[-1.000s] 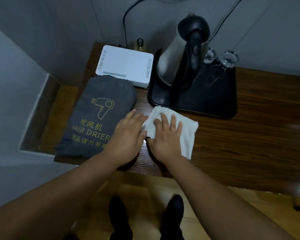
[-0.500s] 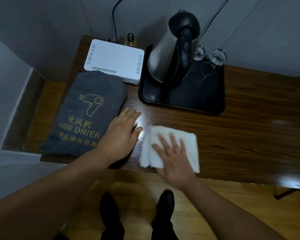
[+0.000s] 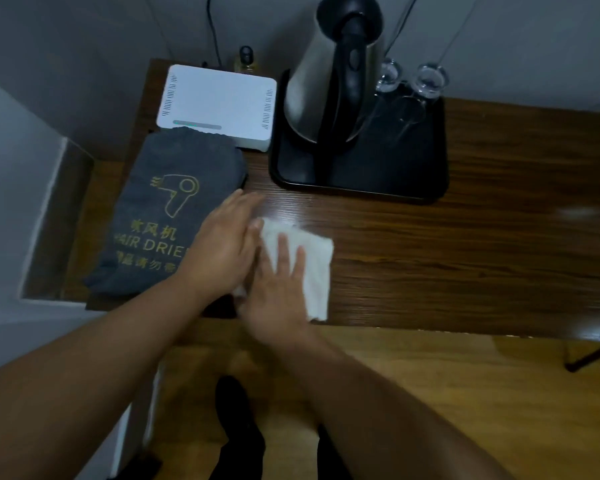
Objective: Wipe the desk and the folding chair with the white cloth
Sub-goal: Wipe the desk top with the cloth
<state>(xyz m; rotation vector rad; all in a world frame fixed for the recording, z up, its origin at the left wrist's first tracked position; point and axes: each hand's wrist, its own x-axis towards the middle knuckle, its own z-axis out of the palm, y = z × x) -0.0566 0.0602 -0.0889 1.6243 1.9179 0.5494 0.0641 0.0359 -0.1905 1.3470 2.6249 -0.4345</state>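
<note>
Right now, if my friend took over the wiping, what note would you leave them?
Right hand: flat, pressing the white cloth on the desk near its front edge.
Left hand: open, resting beside the cloth, against the hair drier bag.
Done: can't tell how much is wiped.
Left: around the black tray and bag; the folding chair isn't in view.

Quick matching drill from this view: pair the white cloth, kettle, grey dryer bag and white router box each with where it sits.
Things:
1. white cloth
2. kettle
3. grey dryer bag
4. white router box

Places:
A. on the black tray
B. desk's left end, front
C. under the right hand
D. back left, behind the bag

Pairs: 1-C, 2-A, 3-B, 4-D
</note>
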